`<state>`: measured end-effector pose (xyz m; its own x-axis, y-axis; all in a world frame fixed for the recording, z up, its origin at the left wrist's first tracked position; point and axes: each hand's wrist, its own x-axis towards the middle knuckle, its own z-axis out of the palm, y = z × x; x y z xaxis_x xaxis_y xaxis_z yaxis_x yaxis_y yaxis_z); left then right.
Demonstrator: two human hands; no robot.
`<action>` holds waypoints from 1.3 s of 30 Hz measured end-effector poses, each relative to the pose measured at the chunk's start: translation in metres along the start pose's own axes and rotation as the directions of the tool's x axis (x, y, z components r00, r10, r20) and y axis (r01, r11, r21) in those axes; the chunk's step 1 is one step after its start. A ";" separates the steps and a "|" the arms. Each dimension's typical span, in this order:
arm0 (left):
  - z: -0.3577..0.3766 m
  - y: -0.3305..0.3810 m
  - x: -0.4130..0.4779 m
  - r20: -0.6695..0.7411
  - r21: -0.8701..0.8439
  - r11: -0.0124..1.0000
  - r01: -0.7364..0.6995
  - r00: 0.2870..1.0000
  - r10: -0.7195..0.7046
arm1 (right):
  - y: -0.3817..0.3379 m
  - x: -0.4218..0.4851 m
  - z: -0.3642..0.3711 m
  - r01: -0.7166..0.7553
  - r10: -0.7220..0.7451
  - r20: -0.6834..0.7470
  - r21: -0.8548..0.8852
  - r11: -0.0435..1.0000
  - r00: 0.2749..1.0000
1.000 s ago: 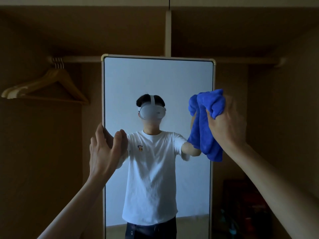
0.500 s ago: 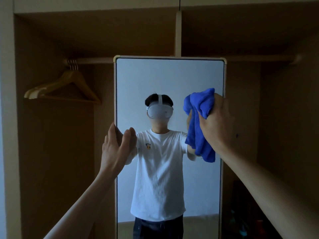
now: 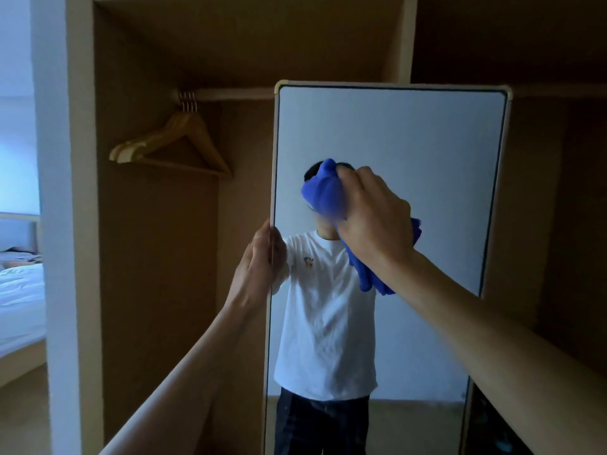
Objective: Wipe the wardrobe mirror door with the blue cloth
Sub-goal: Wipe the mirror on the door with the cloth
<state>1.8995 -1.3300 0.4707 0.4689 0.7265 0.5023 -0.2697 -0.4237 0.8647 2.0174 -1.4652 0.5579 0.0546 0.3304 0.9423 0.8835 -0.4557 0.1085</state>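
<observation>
The tall wardrobe mirror door (image 3: 427, 139) stands upright in a pale frame in the middle of the view. My right hand (image 3: 372, 218) presses a bunched blue cloth (image 3: 325, 192) against the glass around its middle height; part of the cloth hangs down below my wrist. At the mirror's left edge, my left hand (image 3: 258, 264) grips the frame, fingers wrapped around it. The glass reflects a person in a white T-shirt.
Behind the mirror is an open wooden wardrobe with a rail and several wooden hangers (image 3: 174, 142) at the upper left. A white wall post (image 3: 56, 224) stands at the left, with a bed (image 3: 19, 290) beyond it. Dark items sit low at the right.
My right hand has slid the cloth leftward from the mirror's right side to its middle. The view has swung so the mirror sits further right. My left hand stays on the frame edge.
</observation>
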 end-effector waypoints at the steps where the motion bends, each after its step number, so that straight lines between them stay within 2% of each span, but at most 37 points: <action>1: -0.002 -0.002 0.001 0.005 -0.019 1.000 0.004 1.000 -0.004 | -0.004 0.002 0.001 0.040 -0.040 0.028 0.001 0.999 0.999; 5: -0.006 -0.011 0.006 0.053 -0.104 0.994 -0.033 0.998 0.039 | -0.017 0.008 0.003 0.176 -0.176 0.080 0.006 0.984 0.981; 9: -0.009 -0.016 0.007 0.063 -0.098 0.994 -0.055 0.996 0.062 | -0.029 0.011 0.003 0.310 -0.308 0.132 0.007 0.951 0.942; 16: -0.015 -0.026 0.014 0.079 -0.141 0.989 -0.046 0.995 0.057 | -0.030 0.014 0.005 0.436 -0.432 0.214 0.034 0.900 0.876; 26: -0.020 -0.034 0.013 0.157 -0.122 0.992 -0.024 0.987 0.043 | -0.038 -0.018 0.011 0.408 -0.402 0.216 0.018 0.913 0.890; 32: -0.019 -0.042 0.014 0.168 -0.166 0.986 -0.012 0.985 0.040 | -0.046 -0.055 0.021 0.373 -0.366 0.208 0.010 0.928 0.907; 39: -0.021 -0.038 0.008 0.185 -0.178 0.984 -0.005 0.982 0.039 | -0.052 -0.102 0.036 0.365 -0.366 0.267 0.056 0.929 0.891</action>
<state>1.8955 -1.2969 0.4416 0.6059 0.5969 0.5260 -0.4172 -0.3246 0.8489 1.9822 -1.4454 0.4446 -0.1508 0.6819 0.7157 0.8671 -0.2564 0.4271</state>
